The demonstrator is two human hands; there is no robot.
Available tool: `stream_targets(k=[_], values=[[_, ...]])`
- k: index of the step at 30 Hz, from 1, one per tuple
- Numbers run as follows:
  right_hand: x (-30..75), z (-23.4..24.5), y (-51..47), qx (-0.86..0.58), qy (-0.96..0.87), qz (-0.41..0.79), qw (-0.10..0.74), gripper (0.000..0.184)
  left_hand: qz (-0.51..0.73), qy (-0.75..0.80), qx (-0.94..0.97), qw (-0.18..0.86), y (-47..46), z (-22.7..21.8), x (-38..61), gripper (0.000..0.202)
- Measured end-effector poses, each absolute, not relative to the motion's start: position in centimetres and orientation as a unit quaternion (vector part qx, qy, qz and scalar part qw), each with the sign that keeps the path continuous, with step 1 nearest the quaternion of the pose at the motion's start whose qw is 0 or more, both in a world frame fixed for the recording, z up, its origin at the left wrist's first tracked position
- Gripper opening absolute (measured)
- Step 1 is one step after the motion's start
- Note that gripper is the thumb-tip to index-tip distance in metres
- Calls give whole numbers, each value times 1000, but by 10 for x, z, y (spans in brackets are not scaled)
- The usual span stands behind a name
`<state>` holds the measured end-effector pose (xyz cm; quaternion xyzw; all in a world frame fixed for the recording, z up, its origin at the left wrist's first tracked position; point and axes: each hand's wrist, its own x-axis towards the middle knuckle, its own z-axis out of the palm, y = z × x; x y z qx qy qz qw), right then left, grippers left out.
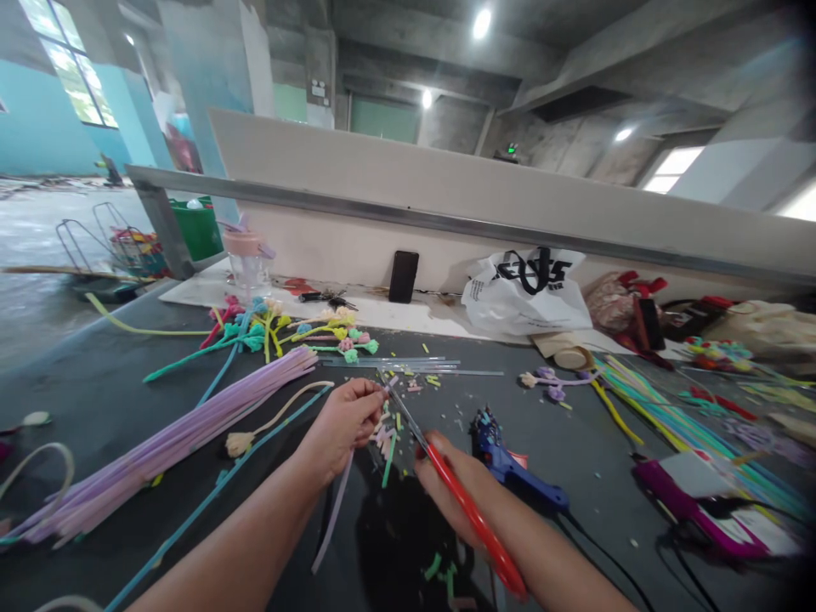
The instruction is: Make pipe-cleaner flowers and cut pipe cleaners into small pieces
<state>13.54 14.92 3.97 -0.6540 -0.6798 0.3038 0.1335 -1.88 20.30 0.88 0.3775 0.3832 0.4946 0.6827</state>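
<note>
My left hand (pixel 344 425) is closed in a pinch on a pale lilac pipe cleaner (pixel 335 514) whose long end hangs down over the dark table (pixel 95 399). My right hand (pixel 446 489) grips red-handled scissors (pixel 459 493); their blades point up and left, meeting the pinched tip by my left fingers. Short cut bits of pipe cleaner (pixel 388 442) lie scattered just below the blades.
A bundle of lilac pipe cleaners (pixel 178 433) lies at left, finished fuzzy flowers (pixel 286 336) behind it. A blue glue gun (pixel 503 459) sits right of the scissors. Farther right are coloured pipe cleaners (pixel 676 416); a white bag (pixel 526 293) and a phone (pixel 404 276) stand at the back.
</note>
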Motion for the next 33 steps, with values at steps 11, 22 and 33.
stream_targets(k=[11,22,33], values=[[135,34,150,-658,-669,304,161,8,490,405,396,662,201,12,-18,29],[143,19,150,-630,-690,303,188,10,481,412,401,662,207,5,-19,22],[143,16,152,-639,-696,279,174,13,474,424,395,663,211,3,-18,21]])
